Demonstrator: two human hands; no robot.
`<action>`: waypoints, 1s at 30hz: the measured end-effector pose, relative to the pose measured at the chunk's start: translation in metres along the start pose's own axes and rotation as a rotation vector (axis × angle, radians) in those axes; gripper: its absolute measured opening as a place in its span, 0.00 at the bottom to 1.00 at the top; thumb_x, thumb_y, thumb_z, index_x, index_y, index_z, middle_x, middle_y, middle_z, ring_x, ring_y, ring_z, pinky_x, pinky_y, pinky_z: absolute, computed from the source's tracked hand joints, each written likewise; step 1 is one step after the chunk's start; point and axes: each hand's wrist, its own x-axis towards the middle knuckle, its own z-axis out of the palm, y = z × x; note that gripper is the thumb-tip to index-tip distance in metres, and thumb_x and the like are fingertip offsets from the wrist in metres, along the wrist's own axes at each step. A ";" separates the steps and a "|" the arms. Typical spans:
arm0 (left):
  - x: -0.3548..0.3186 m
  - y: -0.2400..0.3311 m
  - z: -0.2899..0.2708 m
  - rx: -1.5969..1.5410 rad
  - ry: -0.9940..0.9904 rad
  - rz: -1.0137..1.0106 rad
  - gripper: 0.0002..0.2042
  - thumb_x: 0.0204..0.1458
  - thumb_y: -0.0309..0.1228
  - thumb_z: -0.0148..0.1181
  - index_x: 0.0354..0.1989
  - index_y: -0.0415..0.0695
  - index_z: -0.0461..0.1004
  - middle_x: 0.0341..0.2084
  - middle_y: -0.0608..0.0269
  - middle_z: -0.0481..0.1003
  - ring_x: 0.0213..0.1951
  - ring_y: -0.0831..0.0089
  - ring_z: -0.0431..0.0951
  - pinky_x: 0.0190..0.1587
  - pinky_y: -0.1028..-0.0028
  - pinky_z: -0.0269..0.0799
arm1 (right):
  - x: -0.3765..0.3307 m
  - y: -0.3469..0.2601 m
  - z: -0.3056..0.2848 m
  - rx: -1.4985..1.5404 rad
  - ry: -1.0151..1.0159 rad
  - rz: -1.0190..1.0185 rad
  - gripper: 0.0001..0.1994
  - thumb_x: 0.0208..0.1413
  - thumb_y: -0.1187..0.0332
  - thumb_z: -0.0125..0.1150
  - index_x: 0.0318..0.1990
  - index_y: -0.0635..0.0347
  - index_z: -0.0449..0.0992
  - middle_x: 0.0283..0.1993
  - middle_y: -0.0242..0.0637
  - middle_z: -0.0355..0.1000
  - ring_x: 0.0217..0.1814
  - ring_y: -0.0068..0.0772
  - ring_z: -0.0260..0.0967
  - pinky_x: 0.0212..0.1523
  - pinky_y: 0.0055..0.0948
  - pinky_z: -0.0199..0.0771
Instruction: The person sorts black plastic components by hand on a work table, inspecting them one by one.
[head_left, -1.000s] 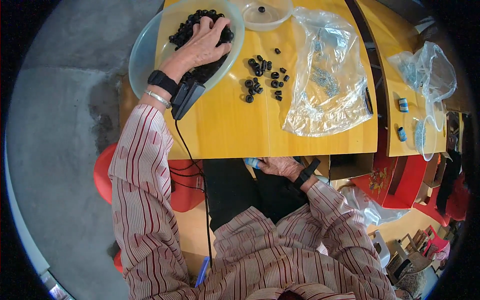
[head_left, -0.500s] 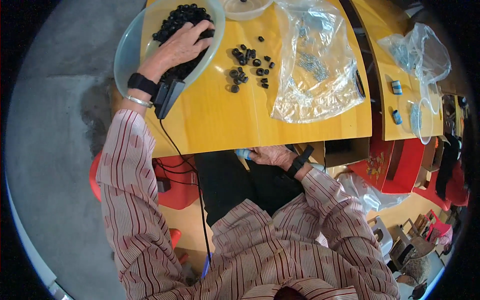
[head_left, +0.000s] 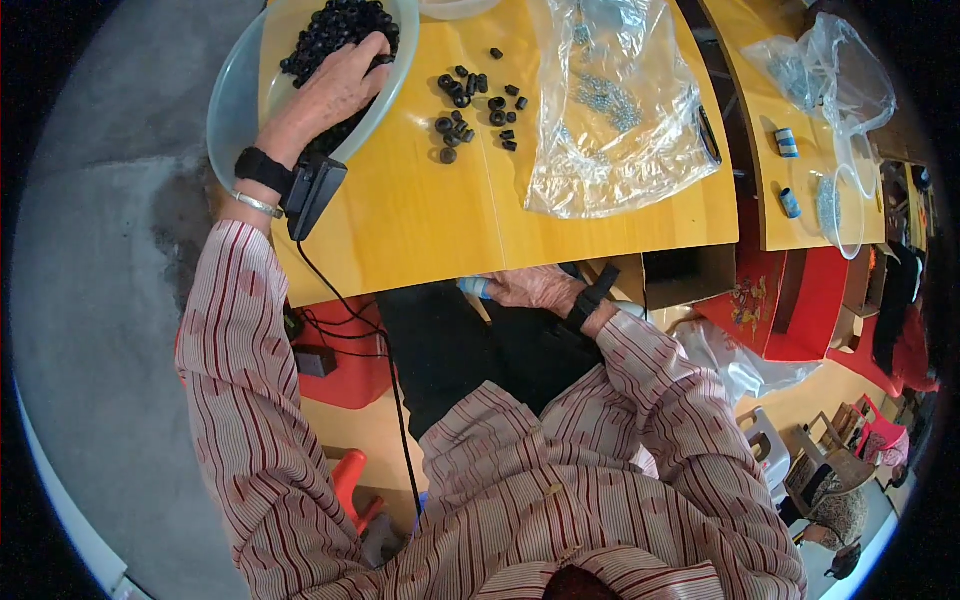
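Black pieces (head_left: 335, 45), small, ring-like and short, lie heaped inside the translucent bowl (head_left: 228, 110), which rests partly on the yellow table (head_left: 420, 215) and reaches past its left edge. More loose pieces (head_left: 498, 103) are scattered just right of the bowl, and farther right of it lies a clear plastic bag (head_left: 615, 185) with small shiny parts in it.

Each piece looks light and firm, probably rubber or plastic, so it should survive a squeeze or a drop; smooth, rounded sides may let it roll or slip. Pinching 1 piece across its outer wall, between thumb and 1 finger, looks surest; in the heap, neighbours may come up with it.

Of the 2 hands, the left grip (head_left: 340, 85) is inside the bowl, bent over the heap; its fingertips are partly hidden, so I cannot tell whether it has caught anything. Below and right of the bowl, by the table's near edge, the right grip (head_left: 530, 288) is closed around a blue-and-white cylinder (head_left: 473, 287), only its end showing.
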 end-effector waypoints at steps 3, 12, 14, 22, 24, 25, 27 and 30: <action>0.000 0.004 -0.002 -0.103 0.043 -0.041 0.10 0.57 0.33 0.51 0.43 0.43 0.63 0.31 0.46 0.71 0.36 0.46 0.71 0.38 0.60 0.67 | -0.001 0.000 -0.001 0.019 0.026 -0.004 0.20 0.48 0.58 0.57 0.48 0.54 0.72 0.43 0.45 0.71 0.47 0.51 0.68 0.47 0.45 0.69; -0.021 0.000 -0.036 -0.947 0.154 -0.484 0.12 0.58 0.37 0.53 0.45 0.42 0.68 0.25 0.72 0.65 0.25 0.86 0.64 0.21 0.85 0.57 | -0.001 -0.001 0.001 0.025 0.059 -0.003 0.19 0.48 0.58 0.57 0.48 0.55 0.72 0.43 0.46 0.71 0.46 0.52 0.68 0.47 0.45 0.69; -0.027 0.020 -0.049 -1.102 0.257 -0.441 0.12 0.59 0.35 0.52 0.44 0.39 0.67 0.27 0.69 0.66 0.25 0.86 0.63 0.20 0.85 0.54 | 0.000 -0.001 -0.001 0.037 0.050 0.003 0.19 0.48 0.58 0.57 0.47 0.55 0.72 0.42 0.46 0.71 0.45 0.52 0.68 0.46 0.45 0.69; -0.038 0.132 -0.003 -0.420 0.261 -0.104 0.09 0.56 0.30 0.52 0.42 0.41 0.66 0.28 0.57 0.68 0.28 0.66 0.71 0.27 0.70 0.67 | -0.001 0.007 0.008 0.028 -0.066 0.026 0.19 0.52 0.58 0.58 0.49 0.55 0.72 0.45 0.44 0.71 0.48 0.51 0.68 0.47 0.43 0.68; -0.037 0.138 0.034 -0.356 0.282 -0.013 0.08 0.55 0.29 0.51 0.41 0.40 0.65 0.29 0.52 0.68 0.30 0.60 0.73 0.29 0.64 0.70 | 0.000 0.006 0.007 0.014 -0.092 0.015 0.19 0.51 0.59 0.59 0.49 0.55 0.72 0.45 0.44 0.71 0.48 0.51 0.68 0.47 0.43 0.68; -0.034 0.136 0.054 -0.193 0.302 0.056 0.08 0.53 0.26 0.52 0.41 0.40 0.64 0.31 0.50 0.68 0.32 0.57 0.73 0.31 0.62 0.72 | 0.001 0.006 0.007 0.000 -0.118 0.009 0.19 0.51 0.59 0.59 0.50 0.55 0.72 0.46 0.44 0.71 0.48 0.51 0.68 0.47 0.43 0.68; -0.031 0.135 0.082 -0.036 0.319 0.131 0.09 0.52 0.24 0.52 0.40 0.40 0.63 0.33 0.48 0.67 0.35 0.53 0.74 0.32 0.61 0.73 | 0.001 0.010 0.013 0.008 -0.106 0.013 0.20 0.51 0.59 0.59 0.50 0.55 0.71 0.46 0.44 0.70 0.49 0.51 0.67 0.48 0.43 0.68; -0.029 0.136 0.096 0.222 0.195 0.172 0.11 0.49 0.20 0.52 0.41 0.39 0.63 0.35 0.46 0.64 0.37 0.52 0.73 0.34 0.60 0.75 | -0.002 0.011 0.012 0.000 -0.084 0.012 0.20 0.51 0.59 0.58 0.51 0.55 0.70 0.47 0.45 0.70 0.50 0.50 0.67 0.49 0.43 0.67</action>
